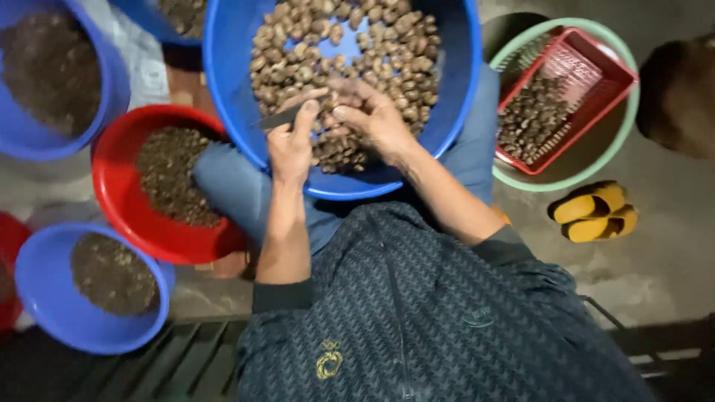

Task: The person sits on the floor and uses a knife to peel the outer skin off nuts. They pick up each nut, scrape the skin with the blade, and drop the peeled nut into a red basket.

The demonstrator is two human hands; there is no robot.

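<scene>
A large blue basin (454, 89) rests on my lap, holding many brown nuts (350, 45). Over its near side my left hand (292, 141) grips a small dark knife (279, 117), blade pointing left. My right hand (376, 119) is closed on a nut (337, 112) right beside the knife, the fingertips of both hands touching. Both forearms reach forward from dark patterned sleeves.
A red bowl (112, 186) of dark bits sits at my left knee. Blue bowls (45, 298) (112, 74) with dark material stand further left. At right a red basket (588, 82) of nuts lies in a green basin (625, 141). Yellow sandals (592, 212) lie on the floor.
</scene>
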